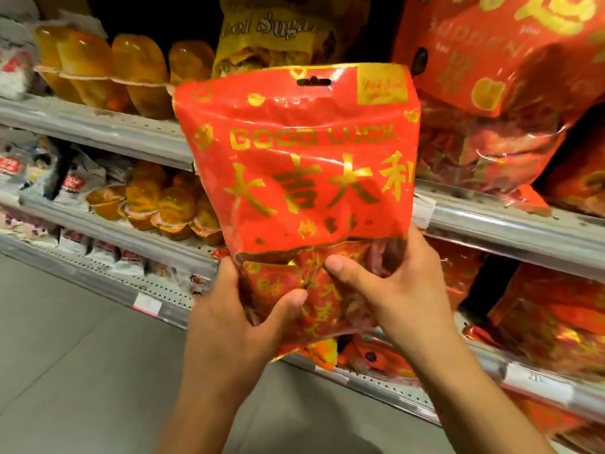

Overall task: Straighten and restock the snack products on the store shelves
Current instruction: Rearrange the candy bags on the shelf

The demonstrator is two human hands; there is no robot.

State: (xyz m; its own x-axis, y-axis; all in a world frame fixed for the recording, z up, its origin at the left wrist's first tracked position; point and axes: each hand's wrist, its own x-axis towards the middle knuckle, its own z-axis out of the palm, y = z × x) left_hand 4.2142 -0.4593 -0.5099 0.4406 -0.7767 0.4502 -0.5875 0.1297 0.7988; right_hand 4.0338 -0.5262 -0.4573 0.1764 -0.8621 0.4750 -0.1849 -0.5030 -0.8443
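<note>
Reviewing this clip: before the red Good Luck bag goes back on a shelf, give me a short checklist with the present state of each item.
1. Both hands hold the bag: ok. The left hand and right hand grip the lower part of the red Good Luck bag.
2. Bag upright, front facing out: ok. The print reads the right way up.
3. Bag undamaged: cannot tell; the film is creased, no tear shows.
4. Matching stock nearby: ok. Similar red bags stand on the shelf to the right.
5. Free slot for it: cannot tell; the bag hides the shelf behind.
6. Hang hole intact: ok.
</note>
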